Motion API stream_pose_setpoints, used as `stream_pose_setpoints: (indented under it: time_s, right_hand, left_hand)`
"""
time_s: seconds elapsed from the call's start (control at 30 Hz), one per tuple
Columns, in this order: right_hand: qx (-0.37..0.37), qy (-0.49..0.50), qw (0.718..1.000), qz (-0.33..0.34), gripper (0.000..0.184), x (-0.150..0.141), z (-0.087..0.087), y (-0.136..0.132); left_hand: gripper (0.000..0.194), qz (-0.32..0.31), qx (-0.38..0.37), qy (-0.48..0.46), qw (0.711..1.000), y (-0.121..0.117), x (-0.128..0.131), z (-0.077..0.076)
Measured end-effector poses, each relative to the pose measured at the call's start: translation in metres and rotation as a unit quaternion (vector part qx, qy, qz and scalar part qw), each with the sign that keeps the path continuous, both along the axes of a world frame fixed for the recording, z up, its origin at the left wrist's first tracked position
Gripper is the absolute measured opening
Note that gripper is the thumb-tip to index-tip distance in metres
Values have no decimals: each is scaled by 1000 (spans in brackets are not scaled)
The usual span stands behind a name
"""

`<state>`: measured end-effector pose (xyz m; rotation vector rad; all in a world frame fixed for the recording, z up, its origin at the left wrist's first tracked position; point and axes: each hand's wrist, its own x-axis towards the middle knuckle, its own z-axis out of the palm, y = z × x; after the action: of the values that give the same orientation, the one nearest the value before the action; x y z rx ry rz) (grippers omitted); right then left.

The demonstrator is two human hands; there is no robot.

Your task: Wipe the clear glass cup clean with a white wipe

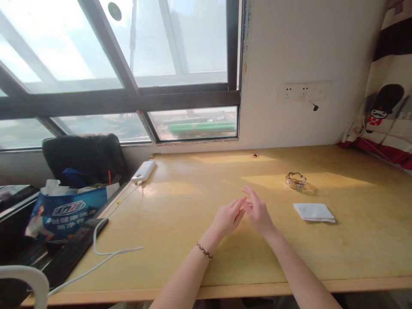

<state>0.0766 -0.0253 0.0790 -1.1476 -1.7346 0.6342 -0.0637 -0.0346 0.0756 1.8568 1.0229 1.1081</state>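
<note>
**Light touch, contact pt visible**

L grip (227,219) & R grip (259,214) meet at the fingertips over the worktop (180,240); can't tell if either's closed on anything small. Silvery bangle (297,186) lies beyond the folded white sheet (314,212), both off to R. Prob. best w/ loose fingers, steady wrists.

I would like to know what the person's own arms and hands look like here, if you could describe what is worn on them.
The left hand has a dark braided bracelet with paler strands around its wrist. The right hand has nothing on its wrist. Both forearms are bare, with no sleeves in view, and no gloves are worn.
</note>
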Motion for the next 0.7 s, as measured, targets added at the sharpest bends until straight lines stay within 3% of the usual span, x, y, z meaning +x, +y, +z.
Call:
stream_pose_setpoints:
  time_s: [0.1, 0.23, 0.3, 0.37, 0.47, 0.6, 0.7]
  right_hand:
    - [68, -83, 986, -131, 33, 42, -6, 21]
    - [132, -216, 927, -277, 26, 110, -22, 40]
    - [71, -277, 877, -386, 27, 133, -33, 40]
    - [-55, -326, 827, -455, 37, 144, -43, 37]
    - [-171, -386, 805, -416, 41, 142, -52, 32]
    - [-118, -436, 840, -300, 26, 131, -53, 32]
    - [-81, -415, 867, -263, 22, 127, -49, 34]
  left_hand:
    - [25, 27, 111, 154, 981, 2, -5, -6]
    - [28, 44, 208, 279, 936, 3, -6, -12]
    - [28, 46, 231, 307, 922, 3, -5, -12]
    - [28, 42, 238, 327, 914, 1, -4, -11]
    - [29, 34, 241, 354, 903, 0, -1, -11]
    - [28, 22, 242, 370, 897, 0, 1, -15]
    - [29, 19, 234, 375, 897, 1, 2, -18]
